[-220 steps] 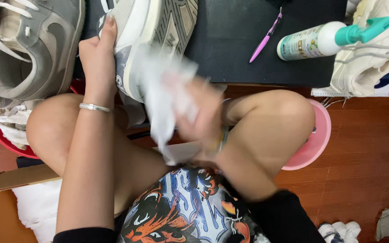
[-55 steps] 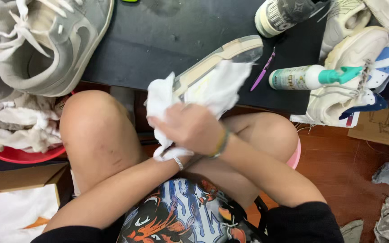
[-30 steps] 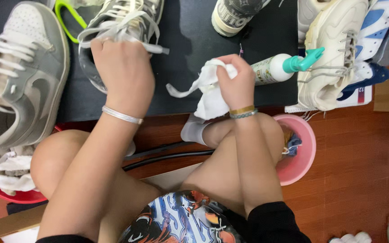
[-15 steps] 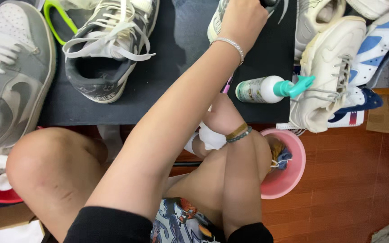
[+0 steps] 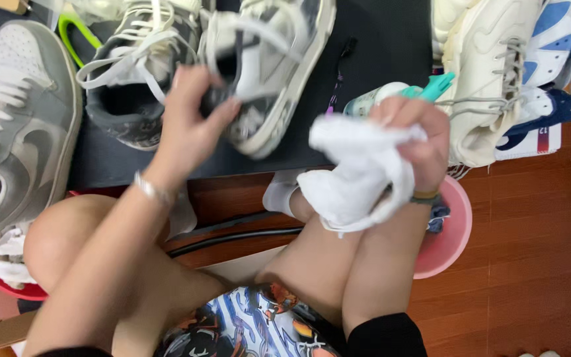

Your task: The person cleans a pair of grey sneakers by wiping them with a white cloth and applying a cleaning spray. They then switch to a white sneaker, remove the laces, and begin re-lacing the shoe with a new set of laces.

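My left hand (image 5: 190,125) grips the grey sneaker (image 5: 269,73) by its heel above the black mat (image 5: 378,39), toe pointing up-right, while my right hand (image 5: 411,135), just right of it, clenches a white cloth (image 5: 355,172).

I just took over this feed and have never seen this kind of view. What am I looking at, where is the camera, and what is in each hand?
There is no machine: a seated person works with bare hands, filmed by one camera on their head looking down past their knees. The left hand grips a grey and white sneaker lifted above a black mat. The right hand clutches a crumpled white cloth. On the mat lie a grey sneaker at the left, a cream sneaker at the right and a teal-capped bottle. A pink basin sits on the wooden floor.
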